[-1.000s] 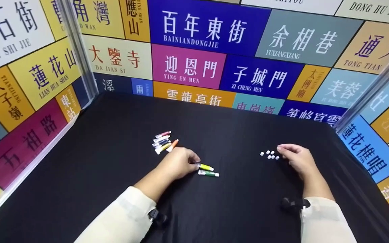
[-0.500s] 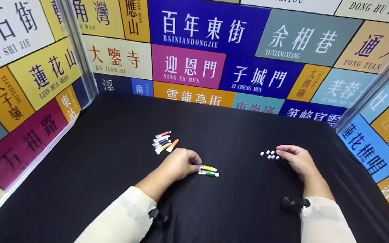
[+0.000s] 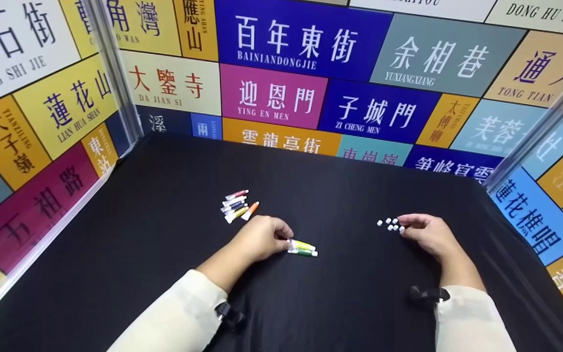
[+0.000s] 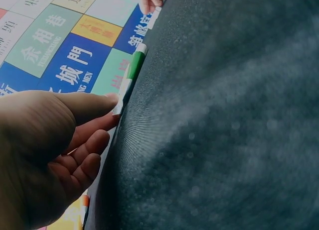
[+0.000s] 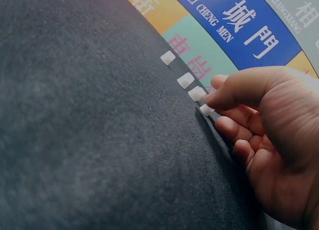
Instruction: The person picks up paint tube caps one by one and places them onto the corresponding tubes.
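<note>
In the head view my left hand (image 3: 266,238) pinches the flat tail of a yellow paint tube (image 3: 304,245) between thumb and index finger. Right beside it on the black cloth lies a green paint tube (image 3: 304,253) with a white cap, its green body (image 4: 135,65) showing in the left wrist view. My right hand (image 3: 430,234) is at several small white blocks (image 3: 389,221), its thumb and index finger apart. In the right wrist view the thumb tip overlaps the nearest white block (image 5: 206,110), and the other fingers are loosely bent.
Several more paint tubes (image 3: 235,204), red, white, dark blue, yellow and orange, lie grouped beyond my left hand. A black cloth (image 3: 340,293) covers the table. Panels with printed street names (image 3: 306,39) stand round its back and sides.
The yellow tube has slid right and towards me, drawing up alongside the green one. My right thumb and index finger have spread and moved slightly down at the white blocks.
</note>
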### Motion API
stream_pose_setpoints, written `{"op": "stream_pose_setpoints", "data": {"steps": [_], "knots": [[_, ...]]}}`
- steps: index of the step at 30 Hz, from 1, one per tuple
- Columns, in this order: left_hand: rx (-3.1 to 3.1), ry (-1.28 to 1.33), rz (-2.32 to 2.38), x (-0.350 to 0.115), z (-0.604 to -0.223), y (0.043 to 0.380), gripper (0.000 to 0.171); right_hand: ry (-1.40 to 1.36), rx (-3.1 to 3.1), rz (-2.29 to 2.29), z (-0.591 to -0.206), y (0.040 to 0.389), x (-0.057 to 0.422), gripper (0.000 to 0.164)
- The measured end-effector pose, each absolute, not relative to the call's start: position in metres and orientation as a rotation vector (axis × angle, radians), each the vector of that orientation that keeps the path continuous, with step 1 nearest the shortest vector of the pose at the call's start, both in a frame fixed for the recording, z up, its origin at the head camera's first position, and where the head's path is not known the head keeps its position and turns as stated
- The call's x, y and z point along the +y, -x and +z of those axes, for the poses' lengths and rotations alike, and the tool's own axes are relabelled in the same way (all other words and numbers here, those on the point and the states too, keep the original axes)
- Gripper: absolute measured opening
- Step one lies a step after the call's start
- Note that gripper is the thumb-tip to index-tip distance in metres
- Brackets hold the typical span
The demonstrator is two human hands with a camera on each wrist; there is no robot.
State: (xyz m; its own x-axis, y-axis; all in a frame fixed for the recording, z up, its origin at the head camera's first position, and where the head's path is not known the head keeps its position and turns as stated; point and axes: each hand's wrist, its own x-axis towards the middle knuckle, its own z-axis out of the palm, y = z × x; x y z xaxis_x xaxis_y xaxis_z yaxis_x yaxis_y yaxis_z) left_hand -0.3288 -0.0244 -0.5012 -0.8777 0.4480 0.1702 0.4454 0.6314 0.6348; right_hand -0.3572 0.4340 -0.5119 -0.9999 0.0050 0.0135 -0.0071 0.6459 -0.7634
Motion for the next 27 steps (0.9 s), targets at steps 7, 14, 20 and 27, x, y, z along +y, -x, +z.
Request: {"op": "stream_pose_setpoints", "data": {"steps": [7,14,20,27], "knots": [[2.838,-0.778,1.093,-0.025,-0.501,0.329,0.013,-0.010,-2.921,1.155,-0.510,0.357,0.434,0.042],[2.852,-0.752,1.084,-0.026,-0.499,0.329,0.018,-0.065,-2.964,0.923,-0.509,0.357,0.434,0.034],[2.886,-0.710,1.124,-0.033,-0.493,0.332,0.026,-0.058,-2.966,0.860,-0.512,0.357,0.436,0.030],[2.978,-0.514,1.134,-0.052,-0.486,0.342,0.035,0.024,-2.916,1.008,-0.512,0.356,0.438,0.040]]}}
